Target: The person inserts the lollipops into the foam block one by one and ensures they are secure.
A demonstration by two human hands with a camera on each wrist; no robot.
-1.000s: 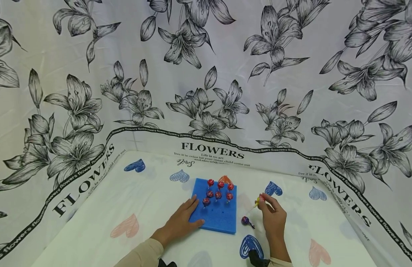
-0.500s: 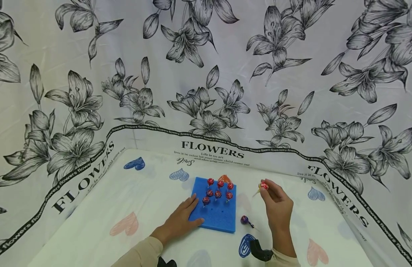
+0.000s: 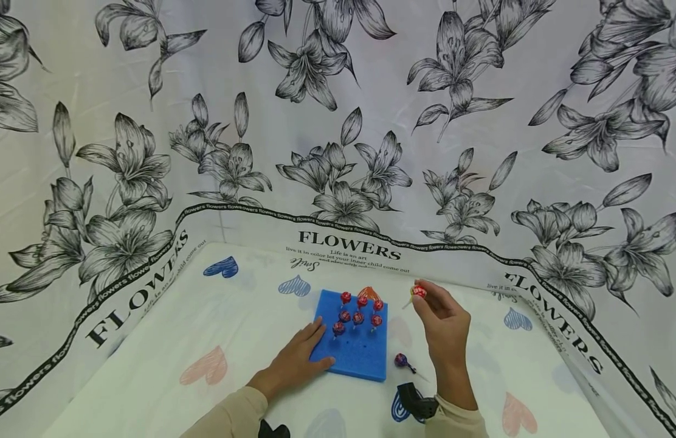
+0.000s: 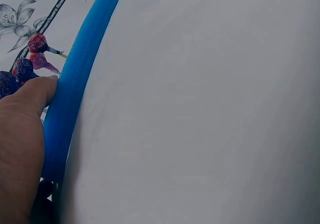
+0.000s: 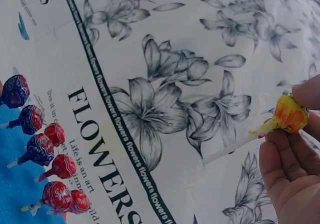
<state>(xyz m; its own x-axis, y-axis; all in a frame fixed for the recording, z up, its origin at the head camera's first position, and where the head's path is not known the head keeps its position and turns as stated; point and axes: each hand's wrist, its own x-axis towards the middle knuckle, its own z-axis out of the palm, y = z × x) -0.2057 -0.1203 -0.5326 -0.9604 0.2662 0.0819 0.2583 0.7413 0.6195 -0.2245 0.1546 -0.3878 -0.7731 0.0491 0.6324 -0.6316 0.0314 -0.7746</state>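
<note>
My right hand (image 3: 446, 325) pinches a lollipop (image 5: 291, 115) by its wrapped head, raised beyond the right side of a blue foam block (image 3: 360, 365). Its wrapper shows yellow and orange in the right wrist view, red and white in the head view. The white stick points down and to the left. Several red and dark-wrapped lollipops (image 3: 358, 318) stand upright in the far part of the block. My left hand (image 3: 294, 362) rests on the block's left edge, fingers extended and thumb on its near part. Small holes show in the block's nearer half.
A purple-wrapped lollipop (image 3: 401, 361) lies on the table to the right of the block. White cloth with printed hearts covers the table (image 3: 250, 328). A flower-printed curtain (image 3: 349, 182) rises behind and at both sides. A black wrist device (image 3: 416, 401) sits at my right wrist.
My right hand has lifted the lollipop up and away from the table, first swinging right, then back left. My left hand and the block stay in place.
</note>
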